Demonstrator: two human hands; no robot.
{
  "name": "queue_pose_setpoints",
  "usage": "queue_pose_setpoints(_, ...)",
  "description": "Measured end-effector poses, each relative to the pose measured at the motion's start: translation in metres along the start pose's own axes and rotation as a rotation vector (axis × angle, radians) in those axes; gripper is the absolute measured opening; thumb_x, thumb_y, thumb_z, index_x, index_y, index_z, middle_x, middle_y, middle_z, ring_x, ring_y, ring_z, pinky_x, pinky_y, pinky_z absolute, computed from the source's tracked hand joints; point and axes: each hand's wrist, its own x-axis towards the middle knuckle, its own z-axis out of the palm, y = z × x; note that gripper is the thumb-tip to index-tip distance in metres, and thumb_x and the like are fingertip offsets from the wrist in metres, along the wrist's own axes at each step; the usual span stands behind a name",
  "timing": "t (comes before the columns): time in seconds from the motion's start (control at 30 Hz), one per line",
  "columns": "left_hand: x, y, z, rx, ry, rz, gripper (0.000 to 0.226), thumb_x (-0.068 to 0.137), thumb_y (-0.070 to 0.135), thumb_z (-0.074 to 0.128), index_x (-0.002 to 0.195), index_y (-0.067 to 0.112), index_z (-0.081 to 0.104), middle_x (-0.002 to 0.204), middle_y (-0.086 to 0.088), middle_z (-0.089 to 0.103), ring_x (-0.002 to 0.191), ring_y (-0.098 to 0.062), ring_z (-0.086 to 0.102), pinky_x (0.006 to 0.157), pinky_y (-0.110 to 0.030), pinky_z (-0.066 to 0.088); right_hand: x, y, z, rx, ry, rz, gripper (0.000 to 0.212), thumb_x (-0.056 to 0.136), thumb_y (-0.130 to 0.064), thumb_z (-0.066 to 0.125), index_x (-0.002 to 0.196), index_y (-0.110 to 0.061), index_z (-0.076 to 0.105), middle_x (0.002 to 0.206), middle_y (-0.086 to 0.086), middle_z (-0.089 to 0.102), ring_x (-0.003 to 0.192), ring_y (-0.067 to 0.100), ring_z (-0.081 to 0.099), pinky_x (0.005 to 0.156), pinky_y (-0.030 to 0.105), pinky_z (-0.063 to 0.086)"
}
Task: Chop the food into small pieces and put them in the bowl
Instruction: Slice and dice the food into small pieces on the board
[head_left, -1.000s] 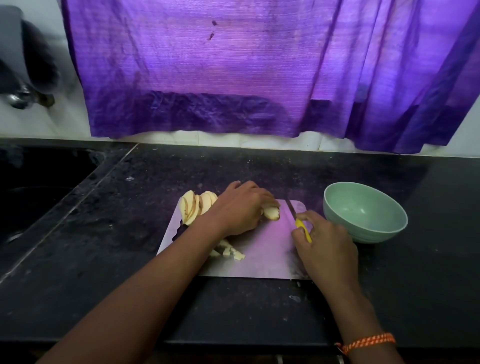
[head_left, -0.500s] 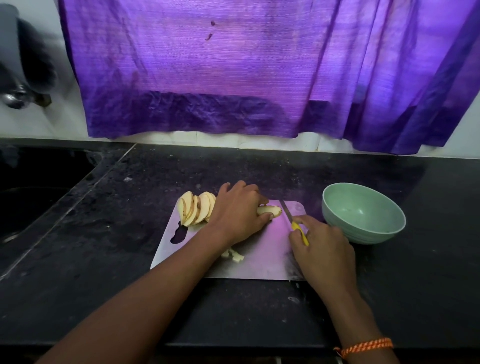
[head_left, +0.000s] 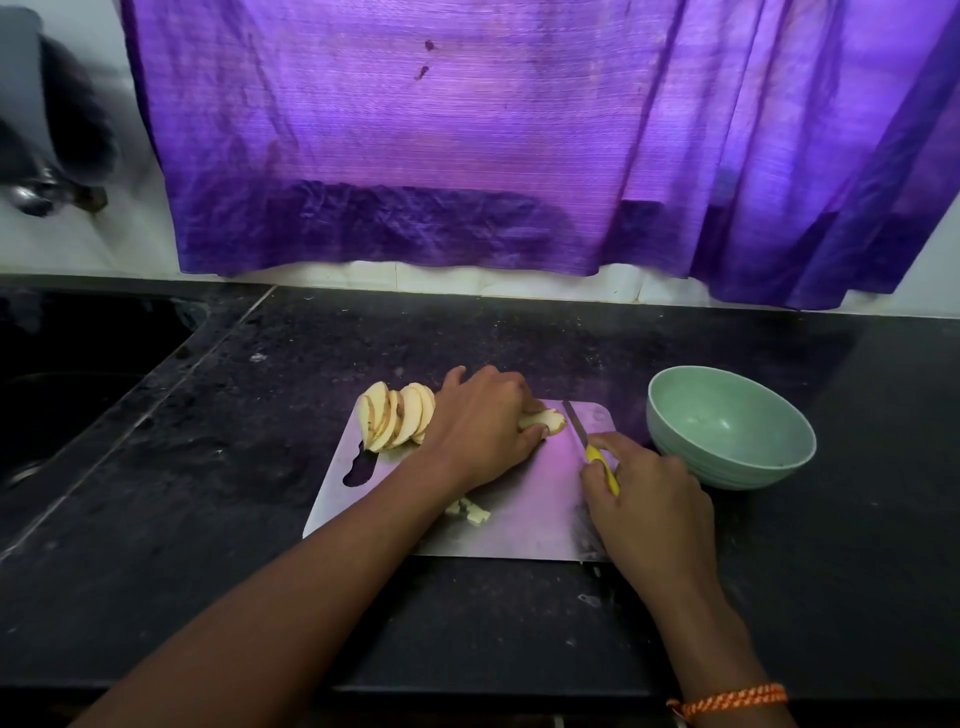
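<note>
On the cutting board (head_left: 524, 519), the left hand (head_left: 480, 423) presses down on a slice (head_left: 545, 420) of pale food, fingers curled over it so only its right end shows. That end points toward the knife (head_left: 592, 447), whose blade lies just beside it, running away from the person. The right hand (head_left: 644, 499) grips the yellow handle, so it is the nearer one for the cut. More slices (head_left: 395, 415) lean in a row at the left hand's far side. A few small pieces (head_left: 470, 512) lie by the left forearm. The green bowl (head_left: 727, 431) stands on the tabletop (head_left: 831, 519), right of the board.
</note>
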Motion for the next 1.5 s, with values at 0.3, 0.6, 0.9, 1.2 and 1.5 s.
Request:
queue_pose_setpoints(0.3,0.002,-0.002,0.003,-0.055,-0.002,-0.007,0.048,0.098,0.059,0.064,0.138,0.034,0.07,0.139,0.011,0.066,0.129,-0.017,0.057,0.115,-0.052,0.038,0.0,0.0,0.0,0.009,0.002,-0.011,0.033,0.097,-0.042,0.047,0.126,-0.035,0.062,0.086,0.007,0.068,0.08,0.034,0.061,0.065,0.039,0.044)
queue_pose_setpoints(0.6,0.003,0.001,0.004,-0.017,-0.032,0.033,0.041,0.102,0.052,0.062,0.136,0.03,0.068,0.134,0.007,0.06,0.123,-0.018,0.053,0.108,-0.049,0.042,0.0,-0.001,0.001,0.007,-0.007,-0.01,0.037,0.097,-0.044,0.045,0.13,-0.036,0.06,0.087,0.006,0.068,0.08,0.032,0.062,0.069,0.041,0.053)
queue_pose_setpoints(0.9,0.004,-0.001,0.007,-0.027,0.011,0.02,0.046,0.103,0.053,0.06,0.142,0.03,0.067,0.127,0.006,0.065,0.119,-0.018,0.056,0.107,-0.047,0.043,0.0,-0.001,0.001,-0.001,-0.015,-0.009,0.037,0.097,-0.044,0.045,0.13,-0.036,0.06,0.088,0.006,0.068,0.081,0.032,0.061,0.068,0.039,0.049)
queue_pose_setpoints(1.2,0.005,-0.001,0.001,-0.06,0.144,0.007,0.015,0.098,0.035,0.074,0.112,0.033,0.081,0.104,0.012,0.079,0.088,-0.009,0.069,0.09,-0.032,0.053,-0.001,-0.001,0.0,0.005,-0.017,-0.011,0.037,0.098,-0.043,0.046,0.131,-0.035,0.06,0.088,0.006,0.067,0.08,0.031,0.06,0.067,0.038,0.049)
queue_pose_setpoints(1.5,0.012,-0.001,0.002,-0.051,0.138,-0.028,0.013,0.1,0.031,0.068,0.106,0.031,0.08,0.094,0.009,0.079,0.083,-0.011,0.069,0.076,-0.037,0.06,-0.001,-0.002,0.0,0.005,-0.015,-0.016,0.034,0.098,-0.042,0.045,0.127,-0.035,0.061,0.085,0.006,0.066,0.076,0.03,0.057,0.064,0.037,0.045)
